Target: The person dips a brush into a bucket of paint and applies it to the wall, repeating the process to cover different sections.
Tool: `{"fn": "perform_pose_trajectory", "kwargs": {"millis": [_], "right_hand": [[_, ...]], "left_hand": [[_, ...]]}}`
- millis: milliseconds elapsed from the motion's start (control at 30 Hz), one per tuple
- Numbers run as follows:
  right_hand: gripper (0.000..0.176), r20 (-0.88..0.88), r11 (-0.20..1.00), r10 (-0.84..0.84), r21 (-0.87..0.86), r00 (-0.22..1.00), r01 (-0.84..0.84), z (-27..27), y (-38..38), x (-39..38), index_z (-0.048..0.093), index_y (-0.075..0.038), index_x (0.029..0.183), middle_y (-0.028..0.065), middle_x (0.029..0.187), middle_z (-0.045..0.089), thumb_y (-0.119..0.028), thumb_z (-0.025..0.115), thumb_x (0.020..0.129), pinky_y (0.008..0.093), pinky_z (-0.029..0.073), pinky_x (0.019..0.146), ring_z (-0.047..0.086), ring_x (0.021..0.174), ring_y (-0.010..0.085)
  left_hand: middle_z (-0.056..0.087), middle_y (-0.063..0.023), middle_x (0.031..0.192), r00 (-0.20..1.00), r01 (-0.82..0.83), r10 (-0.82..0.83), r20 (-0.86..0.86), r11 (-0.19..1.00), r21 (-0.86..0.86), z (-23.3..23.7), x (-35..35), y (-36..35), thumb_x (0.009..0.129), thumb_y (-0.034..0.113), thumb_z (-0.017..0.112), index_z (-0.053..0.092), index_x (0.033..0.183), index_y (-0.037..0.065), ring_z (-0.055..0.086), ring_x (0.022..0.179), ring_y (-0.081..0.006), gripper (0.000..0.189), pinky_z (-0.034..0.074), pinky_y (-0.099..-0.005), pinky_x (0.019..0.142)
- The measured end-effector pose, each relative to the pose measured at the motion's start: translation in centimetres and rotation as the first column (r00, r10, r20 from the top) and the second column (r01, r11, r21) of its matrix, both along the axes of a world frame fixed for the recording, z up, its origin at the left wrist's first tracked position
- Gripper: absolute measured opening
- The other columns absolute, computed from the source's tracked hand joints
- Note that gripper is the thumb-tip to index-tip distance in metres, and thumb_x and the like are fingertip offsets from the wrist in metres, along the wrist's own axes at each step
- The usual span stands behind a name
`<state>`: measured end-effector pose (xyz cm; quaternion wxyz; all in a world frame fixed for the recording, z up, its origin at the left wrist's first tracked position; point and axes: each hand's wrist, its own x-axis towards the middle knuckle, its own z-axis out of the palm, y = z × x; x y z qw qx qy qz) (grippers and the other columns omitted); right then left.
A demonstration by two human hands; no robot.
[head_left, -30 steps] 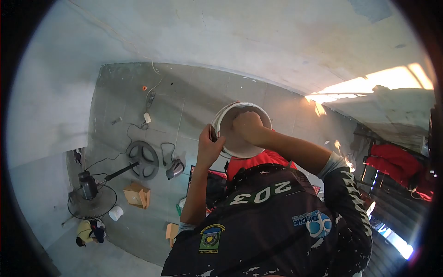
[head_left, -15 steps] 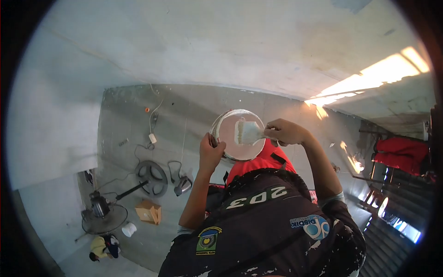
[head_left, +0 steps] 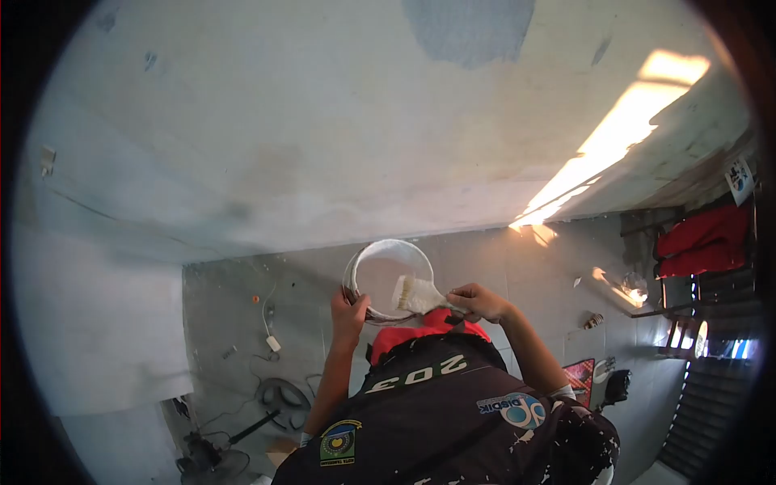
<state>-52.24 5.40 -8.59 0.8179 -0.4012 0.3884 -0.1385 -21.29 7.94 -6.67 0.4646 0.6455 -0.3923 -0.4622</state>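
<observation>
Paint bucket (head_left: 386,242), round and white, sits in mid-air in front of the person's chest, high above a grey tiled floor (head_left: 485,259). Its open mouth faces the camera, and the inside is coated pale pink-white.

The left hand (head_left: 349,311) grips the paint bucket at its lower left edge, with the fingers curled over the rim and closed on it. The right hand (head_left: 477,301) is just to the right of the bucket, its fingers pressed together around the handle of a brush (head_left: 411,293). The brush's white, paint-laden bristles lie over the bucket's right inner side; whether they touch the wall of the bucket cannot be told.

Just below the bucket is a patch of red cloth (head_left: 420,327), and below that a dark, paint-spattered shirt (head_left: 453,404). Above the bucket spreads a broad pale wall (head_left: 323,145), with a bare grey patch (head_left: 469,28) near its top. Far below and to the left of the bucket, a cable with a white plug (head_left: 275,343) and a ring-shaped fan base (head_left: 283,396) lie on the floor.
</observation>
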Motion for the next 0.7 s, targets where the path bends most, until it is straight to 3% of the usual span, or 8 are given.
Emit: {"fn": "perform_pose_trajectory", "kwargs": {"millis": [33,167,233,367,467,533,700], "right_hand": [[0.036,-0.047,1.0,0.001,-0.022,0.999,-0.002,0.0,-0.6,-0.1,0.065,-0.002,0.105,-0.0014,0.075,0.06,-0.034,0.051,0.101,0.0198,0.038,0.048,0.046,0.056,0.0031],[0.037,0.06,0.997,-0.046,0.071,0.997,0.042,-2.5,-2.9,-1.1,0.067,-0.002,0.108,-0.0021,0.076,0.06,-0.034,0.051,0.101,0.0188,0.037,0.048,0.047,0.058,0.0023],[0.036,0.035,1.0,-0.012,0.011,0.999,0.012,-3.3,-3.6,-1.1,0.066,-0.001,0.108,-0.0028,0.075,0.06,-0.033,0.051,0.101,0.0186,0.035,0.047,0.046,0.057,0.002],[0.037,0.015,0.989,-0.135,-0.06,0.991,0.135,-4.0,-4.2,-0.3,0.066,-0.001,0.108,-0.0034,0.073,0.059,-0.034,0.051,0.101,0.0186,0.033,0.045,0.043,0.054,0.0017],[0.03,0.069,0.991,-0.136,0.026,0.988,0.135,-4.4,-4.8,-0.2,0.062,-0.005,0.095,-0.003,0.071,0.055,-0.032,0.05,0.102,0.0186,0.032,0.046,0.042,0.055,0.0036],[0.033,0.234,0.983,-0.18,0.01,0.955,0.183,-4.6,-4.6,0.2,0.065,-0.003,0.098,-0.0008,0.073,0.059,-0.032,0.049,0.102,0.0202,0.038,0.051,0.049,0.059,0.0048],[0.032,0.249,0.974,-0.213,-0.015,0.945,0.224,-3.8,-4.9,1.0,0.061,-0.004,0.093,0.0004,0.074,0.059,-0.03,0.048,0.103,0.0214,0.04,0.052,0.051,0.061,0.0065]], "left_hand": [[0.045,0.0007,0.074,0.998,0.042,-0.041,0.043,0.999,-0.007,-0.1,-0.1,-0.9,0.077,0.006,0.062,0.048,0.081,0.003,0.047,0.071,-0.0092,0.015,0.04,-0.025,0.064],[0.046,0.0016,0.075,0.991,0.046,-0.051,0.126,0.998,0.039,-1.0,-0.2,-3.7,0.075,0.005,0.063,0.048,0.08,0.003,0.044,0.067,-0.0074,0.016,0.036,-0.0243,0.058],[0.045,0.0015,0.073,0.999,0.021,-0.024,0.035,0.997,0.079,-2.0,-0.3,-4.7,0.075,0.004,0.064,0.047,0.078,0.004,0.044,0.066,-0.0071,0.018,0.037,-0.0245,0.057],[0.047,-0.0002,0.071,0.996,0.014,-0.021,0.083,0.996,0.083,-2.8,0.2,-7.1,0.076,0.008,0.065,0.046,0.076,0.006,0.047,0.058,-0.0076,0.019,0.04,-0.0253,0.05],[0.047,0.0,0.07,0.988,0.034,-0.047,0.149,0.995,0.092,-3.0,0.2,-7.8,0.076,0.009,0.065,0.046,0.076,0.006,0.048,0.059,-0.008,0.019,0.041,-0.0258,0.05],[0.048,-0.0002,0.07,0.972,0.075,-0.089,0.216,0.994,0.075,-2.3,0.0,-8.3,0.076,0.008,0.064,0.047,0.077,0.006,0.048,0.058,-0.0083,0.018,0.041,-0.0261,0.049],[0.046,-0.0003,0.069,0.99,0.029,-0.042,0.133,0.995,0.1,-3.1,0.3,-8.8,0.074,0.008,0.064,0.046,0.074,0.004,0.045,0.06,-0.0087,0.019,0.04,-0.0269,0.052]]}}
